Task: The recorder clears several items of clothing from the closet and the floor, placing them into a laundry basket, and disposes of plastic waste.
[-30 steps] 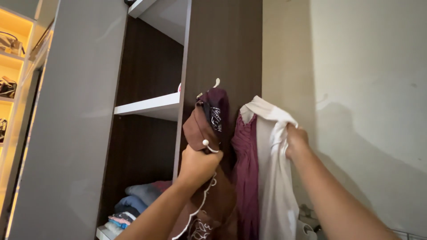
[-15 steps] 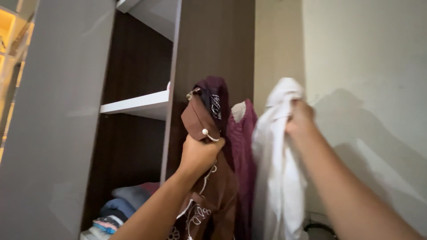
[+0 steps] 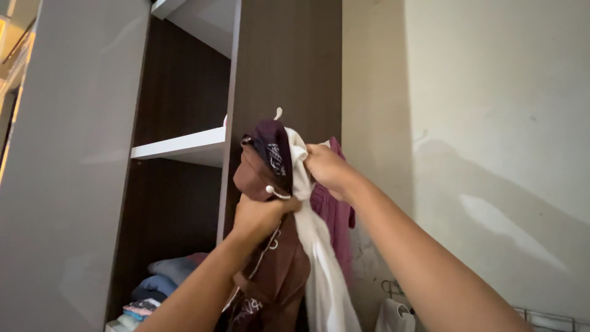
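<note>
A tall wardrobe (image 3: 289, 55) was faced; on its side panel hung a brown garment (image 3: 273, 258) — gripped by the closed left hand (image 3: 258, 212) — and a white cloth (image 3: 316, 246), pinched at its top by the right hand (image 3: 326, 166) below a hook (image 3: 278, 113).
</note>
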